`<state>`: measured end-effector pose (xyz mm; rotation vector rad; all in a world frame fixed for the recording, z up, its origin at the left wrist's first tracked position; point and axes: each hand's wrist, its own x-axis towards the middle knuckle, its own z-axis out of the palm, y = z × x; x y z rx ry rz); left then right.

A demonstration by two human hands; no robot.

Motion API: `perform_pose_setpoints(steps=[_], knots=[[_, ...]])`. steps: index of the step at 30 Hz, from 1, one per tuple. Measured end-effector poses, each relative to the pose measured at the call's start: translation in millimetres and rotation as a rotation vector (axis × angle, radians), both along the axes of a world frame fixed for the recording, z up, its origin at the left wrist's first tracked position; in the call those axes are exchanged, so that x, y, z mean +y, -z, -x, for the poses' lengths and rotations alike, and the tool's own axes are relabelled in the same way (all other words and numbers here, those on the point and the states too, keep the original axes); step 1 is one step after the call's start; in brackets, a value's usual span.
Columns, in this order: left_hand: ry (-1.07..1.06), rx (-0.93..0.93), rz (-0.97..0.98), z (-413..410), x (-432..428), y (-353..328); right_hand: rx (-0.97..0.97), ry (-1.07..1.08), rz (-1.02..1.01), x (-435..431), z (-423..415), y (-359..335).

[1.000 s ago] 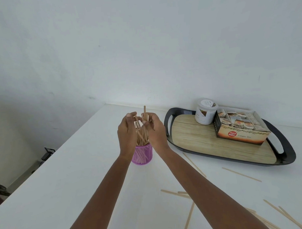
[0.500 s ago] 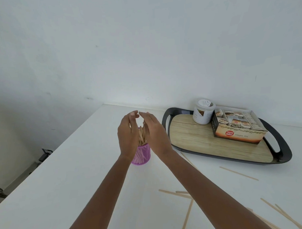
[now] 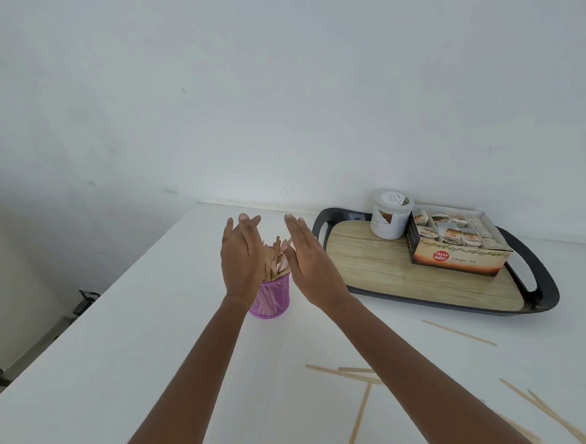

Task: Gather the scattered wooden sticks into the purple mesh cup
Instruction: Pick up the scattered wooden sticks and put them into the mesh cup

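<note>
a: what's hidden?
b: the left hand (image 3: 241, 258) covers part of the purple mesh cup (image 3: 271, 297) at frame centre; loose sticks (image 3: 343, 373) at lower right run off the bottom edge.
a: and the hands?
b: both spread flat, holding nothing; the right hand (image 3: 311, 261) flanks the bundle of sticks (image 3: 274, 259) standing in the cup.
a: room around it?
b: bare white table (image 3: 123, 344) to the left; the tray (image 3: 539, 279) with a tea box (image 3: 459, 254) and a jar (image 3: 389, 218) sits near on the right.

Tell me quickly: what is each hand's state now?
Left hand: open, holding nothing.
Right hand: open, holding nothing.
</note>
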<state>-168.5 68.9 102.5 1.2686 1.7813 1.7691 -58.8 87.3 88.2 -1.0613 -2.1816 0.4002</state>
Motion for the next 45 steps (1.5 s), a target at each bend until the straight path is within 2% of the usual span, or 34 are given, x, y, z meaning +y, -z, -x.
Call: perform_pose_setpoints(steps=[5, 8, 11, 15, 18, 22, 28, 32, 37, 39, 45], knots=[[0.026, 0.09, 0.065, -1, -1, 6, -0.127, 0.003, 0.063, 4, -3, 11], [0.119, 0.074, 0.055, -1, -2, 3, -0.122, -0.018, 0.105, 4, -2, 11], [0.154, 0.045, 0.02, -2, -3, -2, 0.011, -0.025, 0.118, 2, -4, 8], [0.073, 0.094, -0.075, -6, -9, -2, 0.25, 0.046, 0.025, -6, -19, 7], [0.011, 0.191, -0.188, -10, -18, 0, 0.273, 0.141, -0.108, -12, -41, 19], [-0.021, 0.433, -0.316, -23, -35, 5, 0.124, 0.231, -0.084, -19, -78, 47], [0.163, 0.873, -0.37, -62, -59, 39, -0.213, 0.23, 0.075, -27, -119, 76], [0.317, 1.027, -0.258, -83, -65, 67, -0.293, 0.247, 0.148, -34, -136, 80], [0.536, 0.989, 0.233, -98, -63, 91, -0.318, 0.285, 0.157, -43, -163, 82], [0.594, 1.026, 0.364, -103, -62, 98, -0.332, 0.306, 0.158, -46, -179, 83], [0.709, 1.083, 0.463, -125, -64, 98, -0.413, 0.423, 0.123, -54, -231, 79]])
